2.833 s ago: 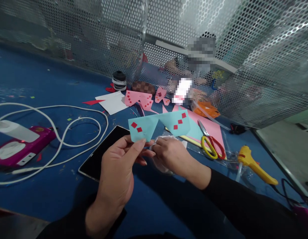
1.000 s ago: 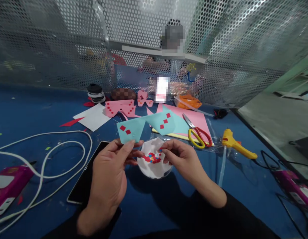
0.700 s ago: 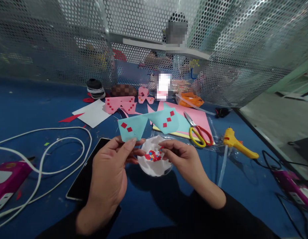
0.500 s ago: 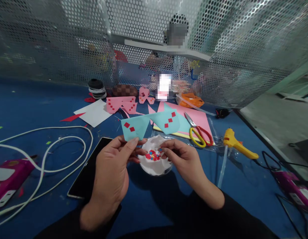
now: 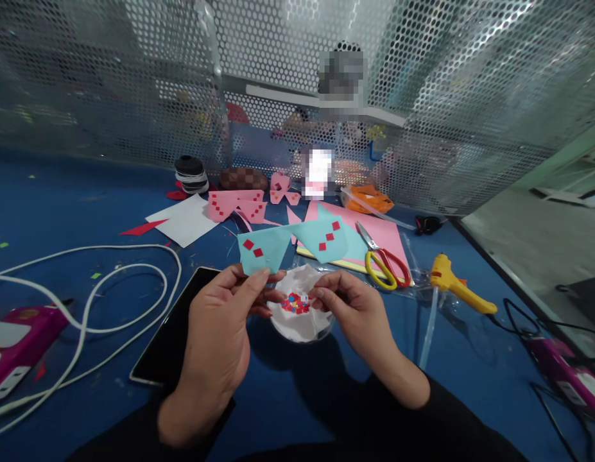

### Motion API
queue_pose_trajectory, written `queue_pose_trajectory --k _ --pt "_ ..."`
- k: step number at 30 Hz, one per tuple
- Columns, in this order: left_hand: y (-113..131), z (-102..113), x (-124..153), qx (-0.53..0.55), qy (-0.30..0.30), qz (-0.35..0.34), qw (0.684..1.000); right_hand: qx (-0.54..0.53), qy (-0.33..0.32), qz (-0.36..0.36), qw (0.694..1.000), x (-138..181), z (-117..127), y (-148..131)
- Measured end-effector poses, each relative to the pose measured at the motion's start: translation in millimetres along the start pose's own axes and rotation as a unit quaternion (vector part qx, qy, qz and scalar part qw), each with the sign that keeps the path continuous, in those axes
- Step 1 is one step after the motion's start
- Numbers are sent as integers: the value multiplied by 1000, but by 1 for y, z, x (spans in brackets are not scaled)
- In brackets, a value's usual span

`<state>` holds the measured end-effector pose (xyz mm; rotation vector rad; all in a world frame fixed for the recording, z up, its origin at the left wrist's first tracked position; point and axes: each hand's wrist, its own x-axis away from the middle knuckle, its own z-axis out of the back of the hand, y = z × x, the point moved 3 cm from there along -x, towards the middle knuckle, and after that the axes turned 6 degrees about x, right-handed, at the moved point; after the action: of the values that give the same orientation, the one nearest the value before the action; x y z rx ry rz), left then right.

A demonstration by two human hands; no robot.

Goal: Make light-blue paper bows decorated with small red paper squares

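Observation:
My left hand [image 5: 220, 333] pinches the lower edge of a light blue paper bow [image 5: 292, 244] dotted with small red squares, holding it up over the blue table. My right hand [image 5: 357, 314] has its fingertips pressed together over a small clear dish lined with white paper [image 5: 300, 321], which holds several tiny red and coloured paper squares [image 5: 293, 303]. Whether those fingertips grip a square is hidden. The dish sits on the table between both hands.
A black tablet [image 5: 174, 327] lies left of my hands, beside looping white cables [image 5: 109, 301] and a magenta device [image 5: 13, 346]. Yellow-and-red scissors [image 5: 384, 263] rest on pink paper [image 5: 388, 234]. A yellow glue gun [image 5: 458, 289], pink paper bows [image 5: 237, 205] and perforated metal screens [image 5: 133, 83] stand beyond.
The view swung left and the dish of squares came into sight. My right hand's fingertips moved down onto the squares while my left hand kept holding the blue bow.

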<state>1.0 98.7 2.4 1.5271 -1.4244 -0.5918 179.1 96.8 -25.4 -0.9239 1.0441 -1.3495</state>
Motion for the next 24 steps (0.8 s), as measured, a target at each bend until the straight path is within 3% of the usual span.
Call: queue_pose_trajectory --k 9,17,24 --pt "1 0 1 7 2 -3 1000 -23 -10 -10 1000 -1 1 -2" --pt "-1 1 -1 5 -5 -6 1000 20 21 33 999 4 1 2" --pt "0 2 0 4 -10 0 1000 38 11 39 998 6 1 0"
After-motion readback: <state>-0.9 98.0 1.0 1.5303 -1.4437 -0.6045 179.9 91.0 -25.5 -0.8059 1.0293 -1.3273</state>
